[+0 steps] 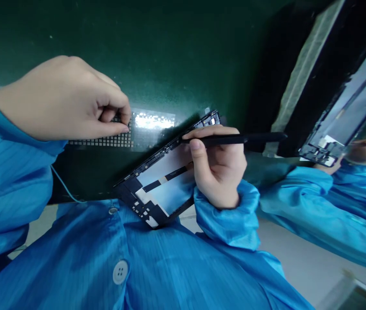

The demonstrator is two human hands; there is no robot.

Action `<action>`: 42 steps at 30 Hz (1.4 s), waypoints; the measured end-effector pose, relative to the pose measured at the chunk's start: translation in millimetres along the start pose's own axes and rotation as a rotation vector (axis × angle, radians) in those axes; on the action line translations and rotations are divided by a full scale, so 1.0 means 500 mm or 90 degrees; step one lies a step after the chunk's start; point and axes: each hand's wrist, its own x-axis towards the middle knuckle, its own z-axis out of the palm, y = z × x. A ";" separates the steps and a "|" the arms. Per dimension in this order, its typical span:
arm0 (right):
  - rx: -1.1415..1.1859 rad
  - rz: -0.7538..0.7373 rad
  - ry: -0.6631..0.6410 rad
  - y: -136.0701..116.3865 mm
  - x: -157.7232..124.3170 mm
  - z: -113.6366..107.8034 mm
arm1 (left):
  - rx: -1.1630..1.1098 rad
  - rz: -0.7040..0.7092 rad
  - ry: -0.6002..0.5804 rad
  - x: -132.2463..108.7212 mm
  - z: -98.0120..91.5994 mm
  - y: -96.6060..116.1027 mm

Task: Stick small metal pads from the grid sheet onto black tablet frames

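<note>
Two pinches: my right hand (217, 165) holds a black stylus (234, 138) low and steady, thumb and fingers firm, over the dark device frame (166, 183); left of the frame, my left hand (62, 99) closes its fingertips at a perforated grid sheet (105, 140).

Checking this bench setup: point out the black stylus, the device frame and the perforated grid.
black stylus (234, 138), head view, on its barrel
device frame (125, 190), head view, on its dark corner
perforated grid (105, 141), head view, on its rows of square cells
</note>
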 end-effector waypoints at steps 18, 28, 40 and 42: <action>0.029 -0.046 -0.277 -0.052 0.088 0.064 | 0.089 -0.149 -0.146 0.027 -0.025 0.050; 0.141 0.023 -0.243 -0.055 0.084 0.054 | 0.098 -0.114 -0.131 0.024 -0.022 0.044; 0.109 0.030 0.110 0.027 0.010 0.018 | -0.005 -0.005 -0.007 0.003 0.000 -0.001; 0.106 0.025 0.098 0.027 0.010 0.020 | -0.017 0.000 0.001 0.002 0.000 -0.003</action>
